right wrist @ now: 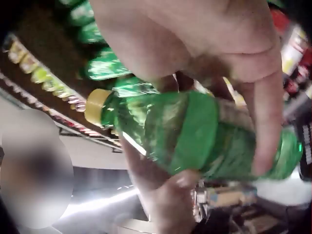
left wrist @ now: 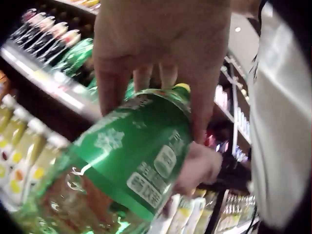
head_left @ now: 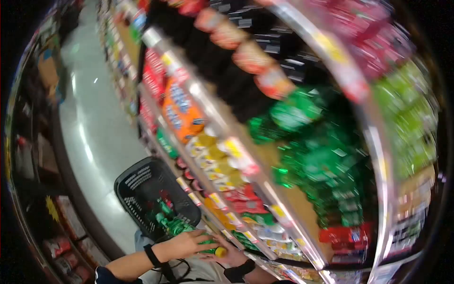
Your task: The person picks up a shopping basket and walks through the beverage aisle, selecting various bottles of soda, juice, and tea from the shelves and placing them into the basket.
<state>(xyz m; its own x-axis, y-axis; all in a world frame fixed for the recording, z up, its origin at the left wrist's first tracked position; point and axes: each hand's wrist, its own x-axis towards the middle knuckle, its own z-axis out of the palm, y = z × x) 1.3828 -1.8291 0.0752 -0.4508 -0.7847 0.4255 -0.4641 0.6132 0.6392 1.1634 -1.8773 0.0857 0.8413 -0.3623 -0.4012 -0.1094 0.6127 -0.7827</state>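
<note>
A green plastic bottle (left wrist: 139,156) with a green label and a yellow cap (right wrist: 97,108) is held between both hands. My left hand (head_left: 182,245) grips it, with the thumb and fingers on opposite sides in the left wrist view. My right hand (head_left: 231,254) has its fingers wrapped over the same bottle (right wrist: 200,134) in the right wrist view, where the other hand's thumb also presses its side. Just beyond the hands in the head view stands a black shopping basket (head_left: 126,182). Green bottles (head_left: 177,226) lie inside it.
Tilted store shelves (head_left: 293,203) run along the right, with green bottles (head_left: 326,156), orange packs (head_left: 179,113) and yellow-labelled bottles (head_left: 208,158). A pale aisle floor (head_left: 90,128) stretches away on the left, bordered by another shelf with boxes (head_left: 71,217).
</note>
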